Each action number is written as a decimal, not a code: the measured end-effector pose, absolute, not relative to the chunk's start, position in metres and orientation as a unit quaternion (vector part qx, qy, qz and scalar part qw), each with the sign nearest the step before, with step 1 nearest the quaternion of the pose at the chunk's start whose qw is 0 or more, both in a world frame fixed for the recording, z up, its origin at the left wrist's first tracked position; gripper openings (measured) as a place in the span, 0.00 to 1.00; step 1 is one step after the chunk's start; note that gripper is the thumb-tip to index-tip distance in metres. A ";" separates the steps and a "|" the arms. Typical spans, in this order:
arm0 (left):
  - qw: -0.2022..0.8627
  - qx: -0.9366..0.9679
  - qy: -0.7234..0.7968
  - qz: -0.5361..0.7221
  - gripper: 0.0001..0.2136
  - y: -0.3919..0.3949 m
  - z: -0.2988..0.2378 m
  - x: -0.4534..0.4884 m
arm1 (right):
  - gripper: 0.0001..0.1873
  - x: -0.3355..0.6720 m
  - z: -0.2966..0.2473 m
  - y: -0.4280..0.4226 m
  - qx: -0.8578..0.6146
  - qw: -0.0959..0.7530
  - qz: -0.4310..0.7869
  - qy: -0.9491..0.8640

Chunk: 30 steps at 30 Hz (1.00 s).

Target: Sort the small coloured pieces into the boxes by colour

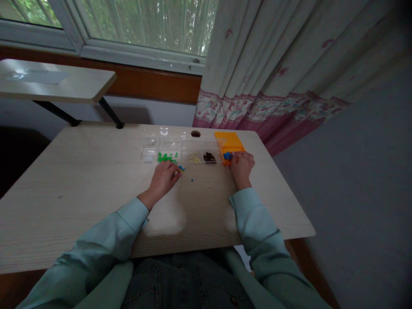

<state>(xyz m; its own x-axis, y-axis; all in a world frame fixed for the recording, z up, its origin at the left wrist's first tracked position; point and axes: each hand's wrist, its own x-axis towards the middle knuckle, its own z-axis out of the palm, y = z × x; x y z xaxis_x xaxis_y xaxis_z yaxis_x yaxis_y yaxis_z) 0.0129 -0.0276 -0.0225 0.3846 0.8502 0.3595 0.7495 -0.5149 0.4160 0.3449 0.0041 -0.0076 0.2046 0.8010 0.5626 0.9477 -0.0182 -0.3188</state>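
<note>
My left hand point(165, 177) is closed in a pinch on a small blue and yellow piece point(181, 168), just in front of the clear divided tray point(150, 152). Small green pieces point(166, 157), cream pieces point(195, 159) and dark brown pieces point(209, 157) lie in separate compartments of that tray. At the tray's right end, an orange box point(230, 140) with its lid open holds small blue pieces point(228, 156). My right hand point(242, 167) is at the box's right side, fingers bent together beside the blue pieces; what they pinch is hidden. One loose blue piece point(192, 180) rests on the table between my hands.
The pale wooden table point(96, 189) has a round cable hole point(195, 134) near its back edge. A raised shelf point(64, 81) on dark legs stands at the back left. Behind are a window and a long curtain point(257, 86), with a wall to the right.
</note>
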 end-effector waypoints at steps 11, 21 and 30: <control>0.102 0.805 0.482 0.332 0.06 -0.023 -0.025 0.013 | 0.13 0.264 -0.004 -0.015 -0.521 0.356 -0.055 -0.774; 0.231 0.727 0.452 0.462 0.14 -0.027 -0.019 0.018 | 0.11 0.205 -0.010 -0.043 -0.425 0.373 -0.032 -0.824; 0.259 0.730 0.453 0.442 0.19 -0.033 -0.013 0.022 | 0.08 0.206 -0.009 -0.047 -0.431 0.372 -0.026 -0.822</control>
<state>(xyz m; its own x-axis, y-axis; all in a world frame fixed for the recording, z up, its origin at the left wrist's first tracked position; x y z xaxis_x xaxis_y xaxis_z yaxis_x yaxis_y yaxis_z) 0.0216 -0.0328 -0.0129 0.1990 0.8901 0.4100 0.4333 -0.4552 0.7779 0.2058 -0.0466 -0.0086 -0.3515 0.6894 0.6334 0.7274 0.6271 -0.2787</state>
